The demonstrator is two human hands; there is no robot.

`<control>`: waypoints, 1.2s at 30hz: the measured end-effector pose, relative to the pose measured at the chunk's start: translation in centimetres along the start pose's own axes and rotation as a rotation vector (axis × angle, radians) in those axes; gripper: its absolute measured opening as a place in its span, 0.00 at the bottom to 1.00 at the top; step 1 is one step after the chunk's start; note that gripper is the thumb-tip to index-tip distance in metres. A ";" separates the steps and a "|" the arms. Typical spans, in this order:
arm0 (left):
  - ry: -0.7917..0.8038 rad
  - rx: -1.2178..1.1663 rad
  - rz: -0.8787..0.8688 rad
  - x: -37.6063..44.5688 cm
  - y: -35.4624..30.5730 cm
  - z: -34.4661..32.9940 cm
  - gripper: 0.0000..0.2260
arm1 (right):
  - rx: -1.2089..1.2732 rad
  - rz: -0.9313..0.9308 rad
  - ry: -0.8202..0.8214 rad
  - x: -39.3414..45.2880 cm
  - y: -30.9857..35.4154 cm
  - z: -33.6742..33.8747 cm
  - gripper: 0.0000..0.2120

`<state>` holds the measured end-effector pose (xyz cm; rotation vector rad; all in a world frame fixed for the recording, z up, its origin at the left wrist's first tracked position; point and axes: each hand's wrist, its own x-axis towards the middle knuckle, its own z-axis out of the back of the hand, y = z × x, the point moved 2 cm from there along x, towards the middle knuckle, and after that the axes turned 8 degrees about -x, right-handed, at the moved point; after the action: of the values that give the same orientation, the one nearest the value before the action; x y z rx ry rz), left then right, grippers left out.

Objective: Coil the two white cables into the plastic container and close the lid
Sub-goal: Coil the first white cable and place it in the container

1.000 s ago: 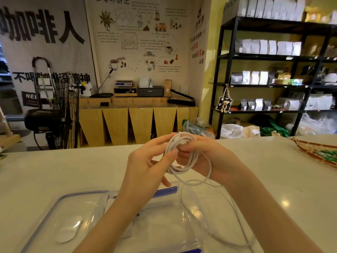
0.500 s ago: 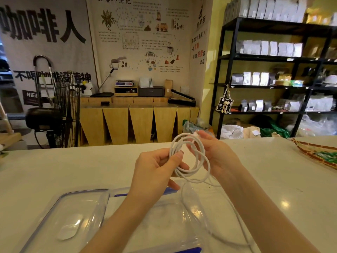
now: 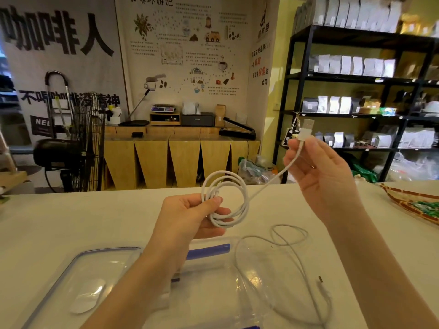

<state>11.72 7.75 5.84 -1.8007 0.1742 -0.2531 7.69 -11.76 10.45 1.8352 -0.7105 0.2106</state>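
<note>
Nearest, the clear container (image 3: 213, 293) sits on the pale surface (image 3: 59, 222), its lid (image 3: 78, 281) off and lying to the left. A second white cable (image 3: 297, 264) sprawls loose on the surface just right of the container. Above these, the left hand (image 3: 187, 219) pinches a coil (image 3: 225, 200) of white cable between thumb and curled fingers. From the coil one strand runs up to the right hand (image 3: 316, 172), raised higher, whose thumb and fingertips pinch the cable just below its USB plug (image 3: 306, 129), the palm loosely open.
</note>
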 end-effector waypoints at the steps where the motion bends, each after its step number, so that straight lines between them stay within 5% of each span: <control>1: -0.004 0.000 0.006 0.1 0.0 0.0 0.04 | -0.146 0.041 0.049 -0.5 0.3 -0.6 0.07; 7: 0.003 0.018 0.004 0.0 0.3 -0.1 0.04 | -1.019 0.352 0.391 -1.8 -0.1 -3.0 0.12; 11: -0.016 0.069 -0.058 0.1 -0.2 0.0 0.04 | -1.365 0.336 0.485 -2.1 -0.5 -3.6 0.12; 19: 0.070 0.206 -0.171 -0.5 -0.4 -0.5 0.05 | -1.496 0.625 0.460 -3.1 -1.8 -5.1 0.06; 23: 0.078 0.174 -0.140 -0.5 -0.6 -0.4 0.04 | -1.406 0.769 0.296 -2.7 -2.5 -5.1 0.07; 26: 0.106 0.190 -0.175 -0.6 -1.0 -0.1 0.04 | -1.302 0.520 0.260 -2.2 -2.4 -4.6 0.18; 29: 0.188 0.219 -0.197 -0.8 -1.2 -0.2 0.06 | -1.055 0.056 0.505 -2.1 -2.4 -4.2 0.15; 36: 0.190 0.305 -0.289 -0.9 -1.2 -0.3 0.06 | -0.696 -0.296 0.518 -1.5 -3.0 -3.4 0.14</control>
<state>10.75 8.03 7.01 -1.4937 0.0064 -0.6241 8.85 -7.43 8.65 1.1224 -0.1081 0.1991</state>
